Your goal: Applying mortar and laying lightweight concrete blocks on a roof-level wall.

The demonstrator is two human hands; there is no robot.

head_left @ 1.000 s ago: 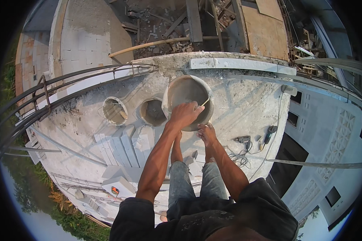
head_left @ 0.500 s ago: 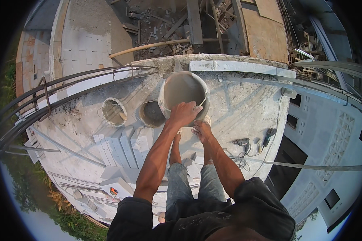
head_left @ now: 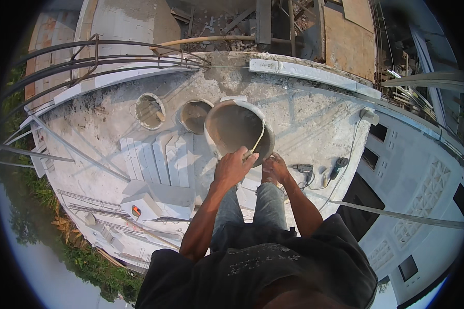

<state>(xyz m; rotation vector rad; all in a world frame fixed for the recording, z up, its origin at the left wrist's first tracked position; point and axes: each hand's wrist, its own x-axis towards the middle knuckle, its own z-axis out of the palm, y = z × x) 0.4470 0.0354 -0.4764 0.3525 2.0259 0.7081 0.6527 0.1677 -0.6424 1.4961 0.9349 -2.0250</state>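
Observation:
A large round bucket (head_left: pixel 231 129) holds wet grey mixture and has a pale, thin handle (head_left: pixel 259 139). My left hand (head_left: pixel 233 165) is closed on that handle at the bucket's near side. My right hand (head_left: pixel 274 166) is closed at the lower right of the rim, its fingers partly hidden against the bucket. A smaller bucket (head_left: pixel 195 117) stands just to the upper left of the large one. A third bucket (head_left: pixel 149 110), with a tool in it, is further left. My legs are below the large bucket.
Stacked white blocks (head_left: pixel 155 158) lie lower left. Power tools (head_left: pixel 339 165) with cables lie at the right. Bent metal bars (head_left: pixel 95 61) cross the top left above the slab edge (head_left: pixel 301 69). Beyond are a rubble-strewn lower area (head_left: pixel 227 23) and a grey building (head_left: pixel 407 195) at the right.
The view has shifted, so the slab and small buckets sit higher in frame. The large bucket is now lower relative to them and nearer my legs, with both hands still at it.

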